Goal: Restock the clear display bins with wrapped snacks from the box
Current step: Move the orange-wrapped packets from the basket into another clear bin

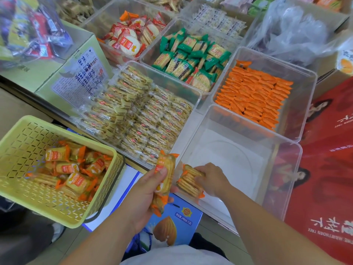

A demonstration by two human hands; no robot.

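My left hand (147,196) grips a stack of orange-wrapped cracker packs (164,176) just outside the near-left corner of a clear display bin (286,180). My right hand (212,180) reaches over the bin's near wall and holds a few cracker packs (189,183) down at its near-left corner; the rest of the bin floor is bare. More of the same orange-wrapped packs lie in a yellow-green plastic basket (23,150) at the left.
Behind stand clear bins of yellow-wrapped biscuits (145,115), orange packs (254,96), green-wrapped crackers (191,54) and red-wrapped rice crackers (131,35). A green carton (76,77) sits at the left, a red carton (328,150) at the right, a blue almond-drink box (172,222) below my hands.
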